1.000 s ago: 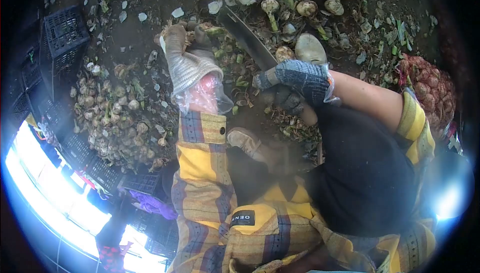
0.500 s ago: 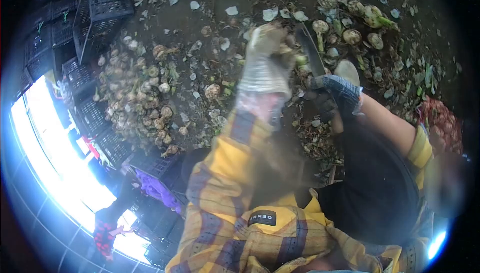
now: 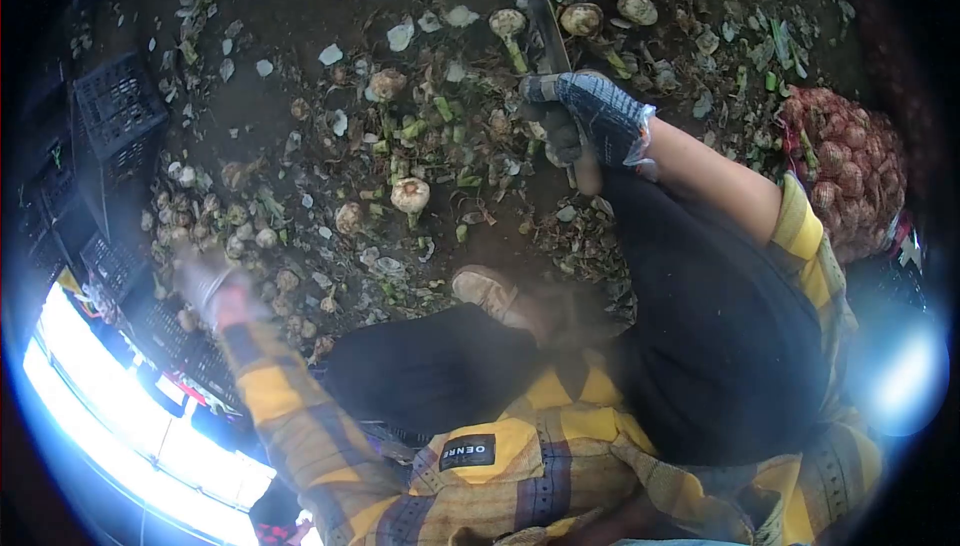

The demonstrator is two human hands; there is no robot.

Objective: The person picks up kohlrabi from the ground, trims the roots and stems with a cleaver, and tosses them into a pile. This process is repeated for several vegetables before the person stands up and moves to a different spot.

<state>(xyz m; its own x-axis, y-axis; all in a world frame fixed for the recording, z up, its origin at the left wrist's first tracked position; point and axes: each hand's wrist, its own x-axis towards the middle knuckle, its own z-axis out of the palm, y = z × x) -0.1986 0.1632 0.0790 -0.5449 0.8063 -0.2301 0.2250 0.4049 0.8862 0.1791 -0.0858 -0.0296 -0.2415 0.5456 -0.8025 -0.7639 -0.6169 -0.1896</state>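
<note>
My right hand (image 3: 588, 118), in a dark grey glove, is wrapped around the handle of a knife. Its long, dark knife blade (image 3: 546, 26) points away from me, over the littered ground. My left hand (image 3: 208, 284), in a pale glove, is stretched far out to the left at the near edge of a heap of garlic bulbs (image 3: 235, 226). Motion smears its fingers, so whether they hold a bulb cannot be made out. Between the two hands, a garlic bulb with a short green stem (image 3: 410, 196) lies on the ground among cut stalks.
More trimmed bulbs (image 3: 582, 19) lie beyond the knife, amid peeled skins and leaves. A red net bag (image 3: 845, 171) full of bulbs stands at the right. Black plastic crates (image 3: 120, 111) line the left side. My shoe (image 3: 487, 294) and bent legs take up the near middle.
My left hand has swung from beside the knife out to the garlic heap at the left. My right hand still grips the knife. The whole view has shifted rightward.
</note>
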